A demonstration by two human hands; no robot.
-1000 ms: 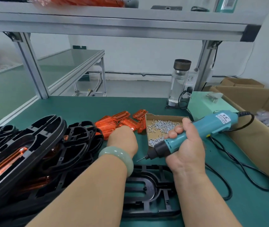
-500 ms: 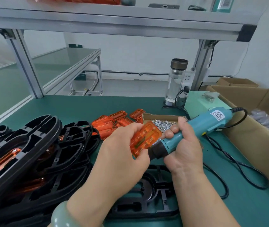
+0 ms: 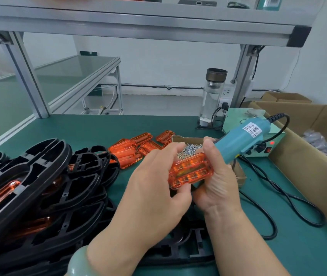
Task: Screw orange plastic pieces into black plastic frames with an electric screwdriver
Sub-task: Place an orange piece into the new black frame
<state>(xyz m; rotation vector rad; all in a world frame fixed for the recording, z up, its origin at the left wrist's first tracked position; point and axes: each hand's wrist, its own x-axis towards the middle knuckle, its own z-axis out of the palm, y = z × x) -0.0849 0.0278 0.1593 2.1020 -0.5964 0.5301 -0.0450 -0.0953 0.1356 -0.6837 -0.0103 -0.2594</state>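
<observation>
Now, left-hand fingers (image 3: pixel 168 154) around an orange piece (image 3: pixel 190 172), right-hand fingers (image 3: pixel 209 145) around the teal screwdriver (image 3: pixel 238 140), its white label (image 3: pixel 251 129) illegible.

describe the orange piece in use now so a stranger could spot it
On the green bench, look near the screw box. The orange piece sits between the left hand and the right hand gripping the electric screwdriver. Unlike the orange pile lying behind, it alone is held up.

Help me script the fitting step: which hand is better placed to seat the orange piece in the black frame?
Left, probably. The left hand pinches the orange piece above the black frame; the right hand grips the screwdriver.
</observation>
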